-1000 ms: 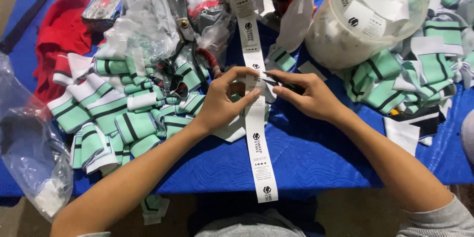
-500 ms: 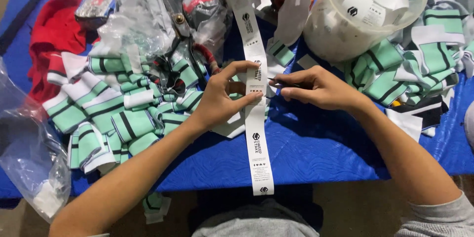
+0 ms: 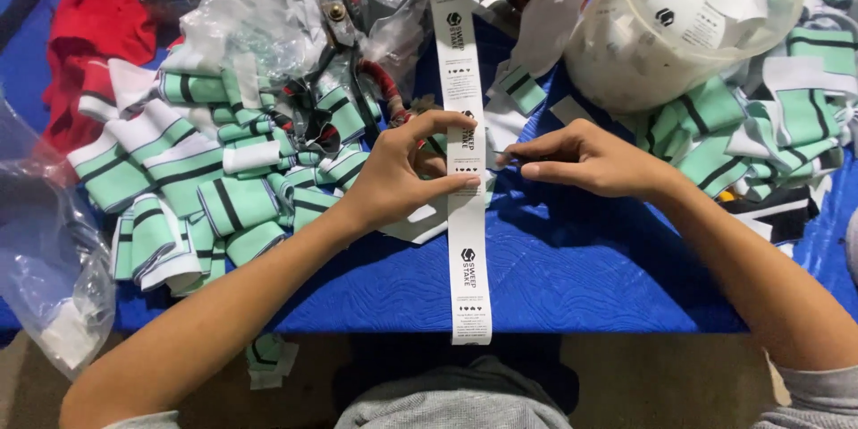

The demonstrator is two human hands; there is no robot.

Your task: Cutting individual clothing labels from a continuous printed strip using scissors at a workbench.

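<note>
Table: blue quilted cloth (image 3: pixel 572 268) covers it; the near edge runs along the bottom of the view; the person sits at that edge.
Clear bags: crumpled plastic bag (image 3: pixel 40 259) hangs off the left edge; more clear wrapping (image 3: pixel 259 9) is heaped at the far left.
Tub: round translucent container (image 3: pixel 679 18) at the far right, stuffed with white labels.
Fabric pieces: mint-green bands with black and white stripes; one pile (image 3: pixel 197 188) on the left side, another pile (image 3: pixel 760 125) on the right side.
Label strip: long white printed ribbon (image 3: pixel 468 250) runs from the far edge down the middle and hangs over the near edge; black marks repeat along it.
Left hand (image 3: pixel 398 179): thumb and forefinger curled around the strip, pinching it mid-length.
Right hand (image 3: pixel 594 159): half closed just beside the strip; fingertips seem to nip a small fold at its edge, though I cannot tell for sure.
Scissors (image 3: pixel 335 27): lie far, among the wrapping.
Risk: in my judgement the strip's hanging end could drag it off the near edge if the pinch loosens; a crooked fold would spoil a label.
</note>
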